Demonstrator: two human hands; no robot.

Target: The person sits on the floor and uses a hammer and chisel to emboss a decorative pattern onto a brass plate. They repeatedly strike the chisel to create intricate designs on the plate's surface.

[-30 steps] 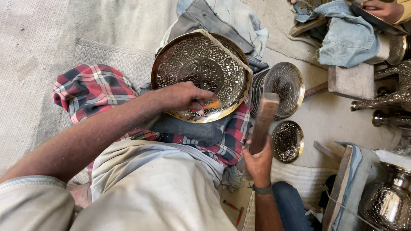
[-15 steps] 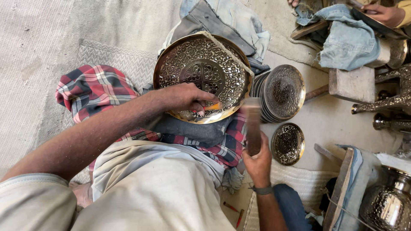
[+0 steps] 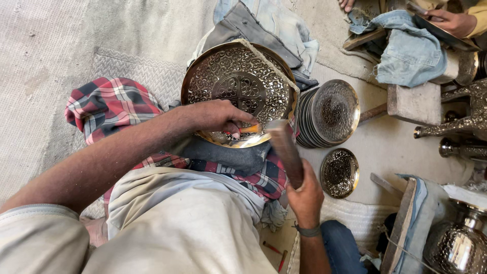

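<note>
Resting on the near rim of the engraved brass plate (image 3: 238, 91), the left hand (image 3: 218, 115) pinches a small chisel (image 3: 249, 129) between closed fingers. The right hand (image 3: 305, 197), just right of it, is wrapped tight around a wooden mallet (image 3: 285, 151). The plate leans on a plaid cloth (image 3: 109, 104); stacked plates (image 3: 329, 111) lie to the right.

Large round plate (image 3: 238, 91) of bright yellowish metal, glossy at the rim, densely chased and pierced across the face; plaid cloth (image 3: 109, 104) beneath it soft, matt, woven in red, white and dark checks. Wooden block (image 3: 285, 152) in the right hand (image 3: 306, 195) brown, dull, worn smooth. Stacked smaller plates (image 3: 332, 110) and single small dish (image 3: 339, 172) of shiny embossed metal, on coarse pale matting (image 3: 45, 56)
</note>
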